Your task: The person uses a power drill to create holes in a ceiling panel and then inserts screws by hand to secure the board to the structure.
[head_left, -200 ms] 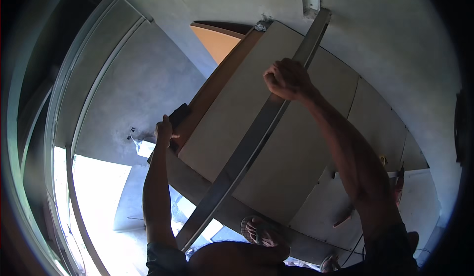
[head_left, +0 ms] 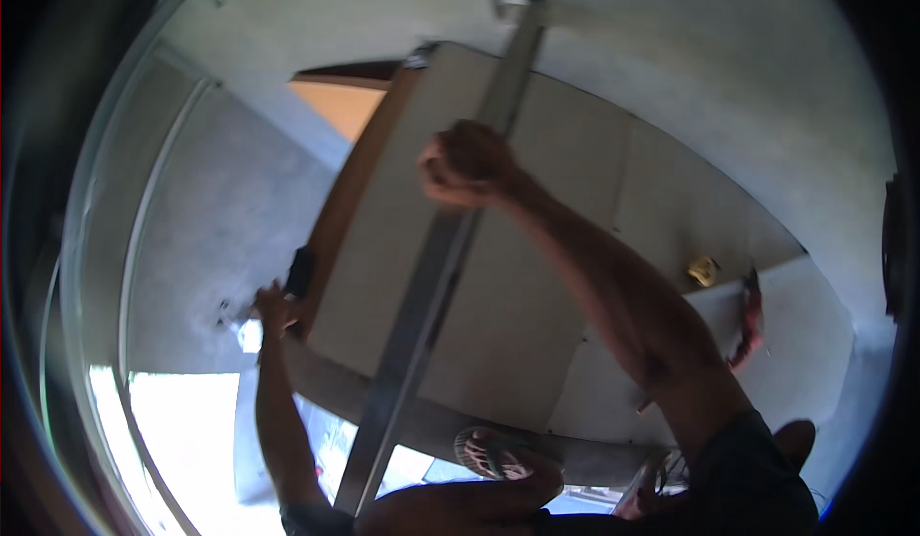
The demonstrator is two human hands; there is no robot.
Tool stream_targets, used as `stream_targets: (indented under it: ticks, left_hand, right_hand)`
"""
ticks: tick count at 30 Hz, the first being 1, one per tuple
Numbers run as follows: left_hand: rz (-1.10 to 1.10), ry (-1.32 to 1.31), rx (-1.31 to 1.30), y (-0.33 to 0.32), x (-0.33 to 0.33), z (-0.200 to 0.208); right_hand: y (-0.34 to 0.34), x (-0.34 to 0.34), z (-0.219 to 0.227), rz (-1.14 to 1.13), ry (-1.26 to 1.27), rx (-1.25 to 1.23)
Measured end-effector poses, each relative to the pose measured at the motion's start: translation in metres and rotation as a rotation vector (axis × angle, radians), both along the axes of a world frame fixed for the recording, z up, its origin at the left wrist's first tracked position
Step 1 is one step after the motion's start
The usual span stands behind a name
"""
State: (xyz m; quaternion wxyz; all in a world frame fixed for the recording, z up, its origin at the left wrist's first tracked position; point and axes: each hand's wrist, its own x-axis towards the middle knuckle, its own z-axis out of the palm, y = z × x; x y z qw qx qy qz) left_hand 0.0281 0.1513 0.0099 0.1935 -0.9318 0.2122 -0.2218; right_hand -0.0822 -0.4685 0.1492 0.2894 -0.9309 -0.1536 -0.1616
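Straightedge swung more upright across the board since the last frame.
Your right hand (head_left: 467,164) stays fisted on the metal straightedge (head_left: 426,287); your left hand (head_left: 271,308) pinches the plasterboard sheet's (head_left: 498,344) edge.

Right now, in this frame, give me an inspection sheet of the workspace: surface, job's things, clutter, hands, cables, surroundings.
Surface: pale floor with a large flat board lying on it.
Job's things: long metal straightedge laid along the board.
Clutter: yellow tape measure and a red-handled tool on a second board to the right.
Hands: right hand in a closed grip on the straightedge; left hand at the board's left edge beside a dark object, grip unclear.
Cables: nothing seen.
Surroundings: sandalled foot at the board's near edge; bright sunlit patch lower left.
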Motion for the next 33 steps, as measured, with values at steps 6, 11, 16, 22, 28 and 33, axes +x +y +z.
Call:
stream_targets:
  ticks: [6, 11, 16, 22, 28, 33]
  left_hand:
    - [0.23, 0.146, -0.633, -0.206, -0.077, 0.011]
    - [0.009, 0.428, -0.535, -0.217, -0.109, 0.041]
    - [-0.012, 0.385, -0.549, -0.212, -0.119, 0.02]
    - [0.016, 0.383, -0.647, -0.209, -0.105, 0.008]
    - [0.006, 0.433, -0.728, -0.195, -0.08, 0.004]
    - [-0.023, 0.438, -0.652, -0.191, -0.059, 0.004]
  right_hand:
    - [-0.01, -0.012, -0.028, -0.121, 0.114, -0.06]
    - [-0.026, -0.011, -0.006, 0.089, 0.17, -0.071]
    - [-0.056, -0.047, -0.046, -0.033, -0.325, 0.6]
    - [-0.113, -0.15, -0.197, -0.729, 0.105, 0.303]
    - [-0.117, -0.172, -0.217, -0.821, 0.504, 0.211]
    - [-0.125, -0.188, -0.211, -0.898, 0.507, 0.417]
